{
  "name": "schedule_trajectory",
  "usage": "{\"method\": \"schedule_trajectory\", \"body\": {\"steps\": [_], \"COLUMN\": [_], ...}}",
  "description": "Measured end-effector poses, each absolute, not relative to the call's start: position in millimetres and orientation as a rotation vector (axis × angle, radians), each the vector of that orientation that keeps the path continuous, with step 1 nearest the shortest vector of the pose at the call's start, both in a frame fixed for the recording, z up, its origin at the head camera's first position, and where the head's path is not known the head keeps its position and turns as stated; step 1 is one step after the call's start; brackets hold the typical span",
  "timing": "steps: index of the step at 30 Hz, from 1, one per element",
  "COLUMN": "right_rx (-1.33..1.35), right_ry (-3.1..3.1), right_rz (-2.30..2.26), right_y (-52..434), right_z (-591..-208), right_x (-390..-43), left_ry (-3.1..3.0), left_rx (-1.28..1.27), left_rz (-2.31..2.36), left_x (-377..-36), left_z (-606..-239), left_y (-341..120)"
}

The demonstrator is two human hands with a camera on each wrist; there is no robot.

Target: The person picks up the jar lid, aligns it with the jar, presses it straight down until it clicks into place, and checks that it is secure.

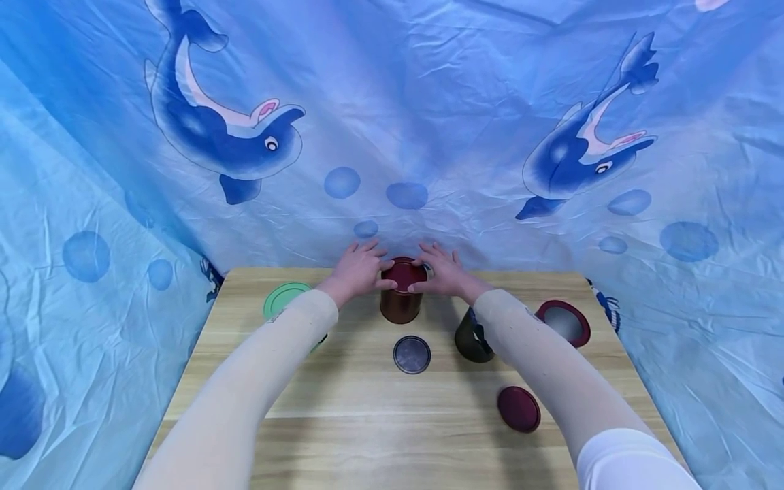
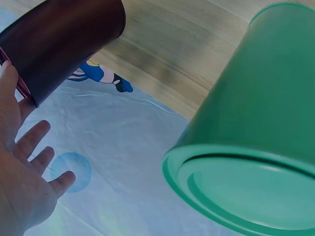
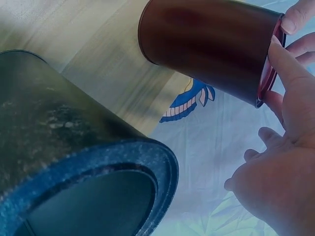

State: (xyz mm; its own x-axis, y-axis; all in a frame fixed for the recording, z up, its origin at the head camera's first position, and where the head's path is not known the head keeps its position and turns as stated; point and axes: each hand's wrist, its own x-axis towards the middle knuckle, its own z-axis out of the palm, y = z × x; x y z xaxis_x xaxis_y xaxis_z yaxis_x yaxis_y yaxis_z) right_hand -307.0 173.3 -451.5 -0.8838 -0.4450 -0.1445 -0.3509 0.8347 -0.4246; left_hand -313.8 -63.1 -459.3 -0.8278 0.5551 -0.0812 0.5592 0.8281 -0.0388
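Note:
A dark red can point(image 1: 400, 307) stands upright near the table's back edge, with a red lid point(image 1: 405, 273) at its top. My left hand point(image 1: 358, 272) touches the lid's left edge with thumb and index finger, its other fingers spread. On the opposite side my right hand point(image 1: 446, 275) does the same at the lid's right edge. The left wrist view shows the red can point(image 2: 69, 42) tilted by the camera angle, with left fingertips at its rim. From the right wrist, fingers of both hands appear at the rim of the can point(image 3: 206, 49).
A green can point(image 1: 285, 298) stands behind my left forearm. A dark, open-topped can point(image 1: 471, 344) is partly hidden by my right forearm. A maroon-rimmed container point(image 1: 566, 325) stands at the right. A dark round lid point(image 1: 412, 354) and a maroon lid point(image 1: 519, 409) lie on the wooden table point(image 1: 380, 435).

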Motion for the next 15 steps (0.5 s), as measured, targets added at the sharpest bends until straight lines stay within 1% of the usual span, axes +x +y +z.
{"method": "schedule_trajectory", "body": {"steps": [15], "right_rx": [-0.655], "right_ry": [2.820], "right_rz": [-0.607], "right_y": [179.2], "right_z": [-460.8], "right_x": [-305.6], "left_ry": [2.959], "left_rx": [0.926], "left_rz": [-0.009], "left_x": [-313.3], "left_z": [-464.3], "left_y": [-67.8]}}
